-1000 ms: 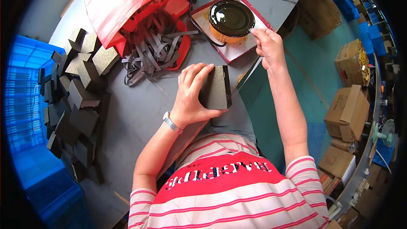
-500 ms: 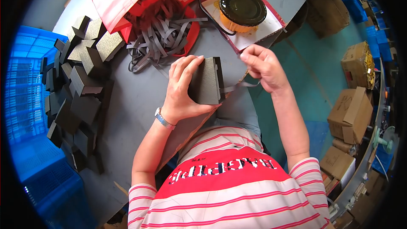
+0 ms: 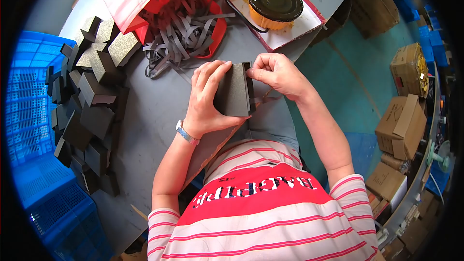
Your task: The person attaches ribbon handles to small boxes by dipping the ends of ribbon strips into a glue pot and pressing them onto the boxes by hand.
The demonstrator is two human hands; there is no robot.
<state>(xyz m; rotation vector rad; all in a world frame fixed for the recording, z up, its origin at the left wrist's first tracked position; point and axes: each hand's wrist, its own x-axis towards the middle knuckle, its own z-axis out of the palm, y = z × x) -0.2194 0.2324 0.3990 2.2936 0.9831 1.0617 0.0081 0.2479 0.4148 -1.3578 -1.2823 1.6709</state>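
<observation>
My left hand [image 3: 208, 99] is wrapped round a dark grey box [image 3: 230, 92], fingers over its far side and thumb along the near edge. The box is tilted, with its narrow open-looking side facing right. My right hand [image 3: 280, 75] is closed in a pinch at the upper right edge of the box; what its fingertips hold is hidden. A grey ribbon [image 3: 265, 100] sticks out from the box's lower right side, below my right hand. Beyond the box, a tangle of grey ribbons [image 3: 181, 38] spills from a red bag [image 3: 145, 0].
Several dark grey and gold-toned boxes [image 3: 96, 121] are heaped at the left of the grey table [image 3: 150, 150]. Blue crates [image 3: 29, 101] stand beyond them. A shallow tray [image 3: 309, 24] holds an orange pot [image 3: 273, 17] with a dark round top. Cardboard cartons [image 3: 401, 125] line the floor at right.
My right hand has come left and slightly down, from the air beside the box to its upper right edge. My left hand keeps its hold on the box almost unmoved.
</observation>
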